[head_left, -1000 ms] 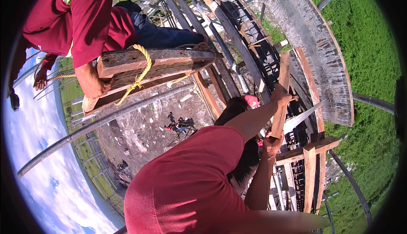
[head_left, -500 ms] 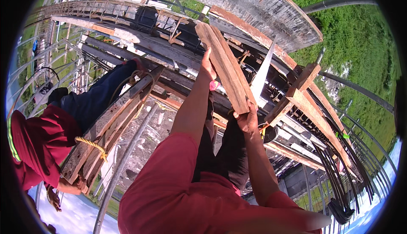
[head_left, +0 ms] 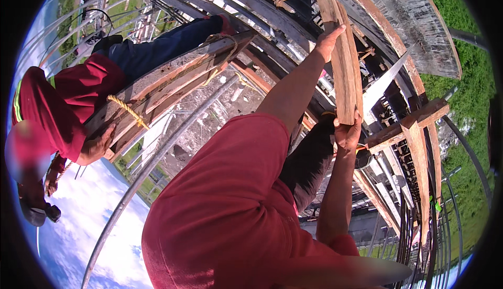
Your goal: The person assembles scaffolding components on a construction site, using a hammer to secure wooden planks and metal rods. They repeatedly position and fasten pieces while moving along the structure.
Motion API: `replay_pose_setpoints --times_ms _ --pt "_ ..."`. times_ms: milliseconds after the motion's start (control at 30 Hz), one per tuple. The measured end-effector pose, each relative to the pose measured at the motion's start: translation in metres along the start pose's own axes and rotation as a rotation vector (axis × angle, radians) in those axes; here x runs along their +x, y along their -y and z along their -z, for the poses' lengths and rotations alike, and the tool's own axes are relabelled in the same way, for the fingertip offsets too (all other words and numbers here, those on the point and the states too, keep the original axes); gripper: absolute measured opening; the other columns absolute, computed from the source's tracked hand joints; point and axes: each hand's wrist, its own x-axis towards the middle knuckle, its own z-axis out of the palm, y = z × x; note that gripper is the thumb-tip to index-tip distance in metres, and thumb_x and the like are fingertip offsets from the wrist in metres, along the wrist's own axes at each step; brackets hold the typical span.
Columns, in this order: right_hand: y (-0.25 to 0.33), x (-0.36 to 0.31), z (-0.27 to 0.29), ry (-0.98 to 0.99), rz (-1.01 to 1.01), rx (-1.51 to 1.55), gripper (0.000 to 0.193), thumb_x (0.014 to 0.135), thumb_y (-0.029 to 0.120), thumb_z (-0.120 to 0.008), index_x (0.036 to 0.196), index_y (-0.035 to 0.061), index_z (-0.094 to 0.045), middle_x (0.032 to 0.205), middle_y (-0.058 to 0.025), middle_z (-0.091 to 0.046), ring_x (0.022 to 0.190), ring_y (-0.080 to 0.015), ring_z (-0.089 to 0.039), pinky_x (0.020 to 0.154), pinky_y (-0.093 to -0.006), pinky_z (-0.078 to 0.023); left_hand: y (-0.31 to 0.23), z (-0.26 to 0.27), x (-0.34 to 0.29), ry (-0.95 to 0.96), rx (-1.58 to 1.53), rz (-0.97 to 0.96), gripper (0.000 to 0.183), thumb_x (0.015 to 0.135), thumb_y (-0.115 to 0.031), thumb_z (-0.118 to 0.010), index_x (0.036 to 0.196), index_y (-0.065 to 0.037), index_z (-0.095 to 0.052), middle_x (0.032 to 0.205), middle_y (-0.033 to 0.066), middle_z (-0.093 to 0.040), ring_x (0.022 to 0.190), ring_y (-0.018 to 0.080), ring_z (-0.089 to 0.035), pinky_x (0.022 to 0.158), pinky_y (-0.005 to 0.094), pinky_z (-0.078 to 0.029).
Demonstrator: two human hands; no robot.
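A short, rough length of brown wood (head_left: 345, 74) with a lengthwise groove or seam stands nearly upright in front of me. My left hand (head_left: 328, 44) grips its left side in the upper part, thumb across the face. At the bottom end my right hand (head_left: 348, 133) is closed around the wood, fingers partly hidden. Just right of the wood, a pale tapering blade like a handsaw's (head_left: 386, 83) points up and right; its handle is out of sight.
At left a co-worker in red (head_left: 78, 100) holds rope-tied planks (head_left: 167, 82). A metal pole (head_left: 157, 168) slants beside them. Timber formwork and rebar (head_left: 448, 236) surround me; nailed wood pieces (head_left: 411, 124) stand at right. Grass and a grey panel (head_left: 414, 22) lie beyond.
My view has turned, so the surroundings sit further right and appear rotated. The wood has tipped more upright, still in both hands. The co-worker's head has come into view.
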Motion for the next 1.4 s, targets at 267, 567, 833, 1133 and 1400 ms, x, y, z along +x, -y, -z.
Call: replay_pose_setpoints --times_ms 267,567,833,1133,1400 --pt "0.012 -0.007 -0.013 -0.026 -0.026 -0.083 0.055 0.092 0.036 -0.068 0.134 0.0090 -0.046 0.114 -0.0139 -0.063 0.097 -0.0258 -0.067 0.060 -0.0360 -0.058 0.007 0.035 -0.016 0.182 -0.126 0.063 0.065 0.084 -0.051 -0.075 0.136 -0.016 -0.057 0.138 0.0072 -0.058 0.123 0.0235 -0.057 0.103 0.0477 -0.044" --pt "0.027 -0.019 -0.038 -0.130 0.390 -0.450 0.055 0.088 0.013 -0.071 0.127 0.0126 -0.031 0.118 -0.0150 -0.056 0.087 -0.0237 -0.068 0.050 -0.0340 -0.061 -0.006 0.011 -0.012 -0.012 0.031 0.419 0.066 0.078 -0.045 -0.081 0.131 -0.016 -0.056 0.129 0.0103 -0.063 0.120 0.0336 -0.058 0.100 0.0646 -0.042" --pt "0.015 -0.030 -0.038 -0.120 0.564 -0.528 0.075 0.081 0.009 -0.078 0.135 0.0063 -0.026 0.117 -0.0131 -0.052 0.111 -0.0178 -0.055 0.092 -0.0336 -0.052 -0.010 0.013 -0.008 -0.113 0.306 0.224 0.092 0.070 -0.062 -0.081 0.141 -0.014 -0.049 0.141 0.0116 -0.055 0.126 0.0364 -0.053 0.102 0.0628 -0.041" --pt "0.014 -0.097 -0.060 -0.182 0.917 -1.135 0.082 0.078 0.022 -0.073 0.146 0.0068 -0.031 0.100 -0.0244 -0.057 0.080 -0.0420 -0.065 0.069 -0.0484 -0.052 -0.007 0.027 -0.036 0.287 0.293 0.323 0.084 0.082 -0.063 -0.064 0.149 -0.016 -0.041 0.144 0.0124 -0.050 0.127 0.0364 -0.052 0.106 0.0579 -0.043" --pt "0.053 -0.220 -0.034 -0.224 0.959 -1.253 0.073 0.080 0.022 -0.070 0.145 0.0179 -0.038 0.104 -0.0222 -0.057 0.080 -0.0420 -0.065 0.067 -0.0504 -0.053 0.034 -0.023 -0.136 0.598 0.017 0.523 0.085 0.084 -0.078 -0.051 0.143 -0.016 -0.049 0.136 0.0091 -0.058 0.122 0.0360 -0.052 0.107 0.0562 -0.038"
